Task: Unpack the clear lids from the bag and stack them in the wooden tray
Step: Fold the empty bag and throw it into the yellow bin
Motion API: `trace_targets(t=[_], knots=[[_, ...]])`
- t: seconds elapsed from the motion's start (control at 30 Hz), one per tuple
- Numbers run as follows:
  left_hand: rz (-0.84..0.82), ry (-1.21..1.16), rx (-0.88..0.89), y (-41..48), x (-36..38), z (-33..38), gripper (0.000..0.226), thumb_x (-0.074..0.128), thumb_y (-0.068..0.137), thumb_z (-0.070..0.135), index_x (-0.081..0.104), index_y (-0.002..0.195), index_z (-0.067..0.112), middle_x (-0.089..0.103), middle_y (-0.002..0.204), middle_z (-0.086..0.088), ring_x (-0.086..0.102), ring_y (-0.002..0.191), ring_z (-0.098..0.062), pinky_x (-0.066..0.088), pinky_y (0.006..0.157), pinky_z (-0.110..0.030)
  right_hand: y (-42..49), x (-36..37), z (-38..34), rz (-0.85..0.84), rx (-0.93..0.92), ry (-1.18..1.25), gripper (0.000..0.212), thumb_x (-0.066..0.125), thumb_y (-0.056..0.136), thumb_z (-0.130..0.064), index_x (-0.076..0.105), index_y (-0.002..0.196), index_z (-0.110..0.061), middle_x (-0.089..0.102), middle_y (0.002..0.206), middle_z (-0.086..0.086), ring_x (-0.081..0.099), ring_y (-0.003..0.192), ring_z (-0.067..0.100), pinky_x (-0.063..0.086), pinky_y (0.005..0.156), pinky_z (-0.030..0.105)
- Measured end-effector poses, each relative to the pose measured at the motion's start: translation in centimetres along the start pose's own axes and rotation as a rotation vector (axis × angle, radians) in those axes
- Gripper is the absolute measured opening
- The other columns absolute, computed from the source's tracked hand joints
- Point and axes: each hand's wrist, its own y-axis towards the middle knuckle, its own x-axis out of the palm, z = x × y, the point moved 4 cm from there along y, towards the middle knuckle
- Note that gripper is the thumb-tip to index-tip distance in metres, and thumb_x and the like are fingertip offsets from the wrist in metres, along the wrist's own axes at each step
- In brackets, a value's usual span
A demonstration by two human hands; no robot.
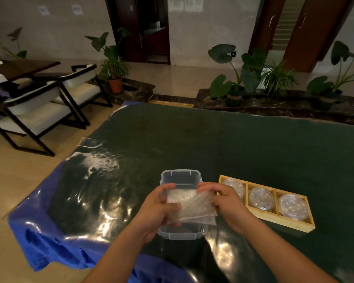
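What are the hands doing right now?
Left hand: closed on the clear plastic bag, above the clear bin.
Right hand: closed on the same bag's other end.

I count hands: 2, left (161,209), right (223,198) | clear bag (192,207): 1 | clear plastic box (181,176): 1 | wooden tray (274,218): 1, compartments: 3 | lid stacks (261,198): 3 | chairs (35,117): 2 | potted plants (113,68): at least 5

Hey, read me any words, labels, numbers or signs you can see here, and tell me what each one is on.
No text here can be read.
Two paper notices on the left wall: too blurred.
Pale poster on the back wall: too blurred.
Small dark sign by the plants: an arrow shows; its characters are too small.
Bag, wooden tray: no print seen.
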Motion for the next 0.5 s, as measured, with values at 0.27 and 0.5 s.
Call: trace_targets(t=[0.27,0.5], knots=[[0.129,0.195,0.352,-0.8,0.9,1.8,0.090,0.072,0.073,-0.017,0.059,0.118,0.060,0.077,0.103,0.002,0.075,0.093,-0.017,0.063,0.065,-0.035,-0.9,0.4,1.0,-0.134,0.254,0.158,0.049,0.084,0.076,-0.041,0.067,0.118,-0.023,0.076,0.110,0.010,0.074,0.099,0.034,0.062,0.074,0.054],[0.086,-0.035,0.113,-0.9,1.1,0.7,0.048,0.081,0.079,0.010,0.066,0.122,0.026,0.080,0.104,-0.007,0.077,0.092,-0.028,0.063,0.066,-0.041,-1.8,-0.3,-0.2,0.100,0.016,-0.054,0.036,0.080,0.079,0.000,0.066,0.109,-0.013,0.080,0.088,0.003,0.077,0.079,0.020,0.058,0.056,0.027]])
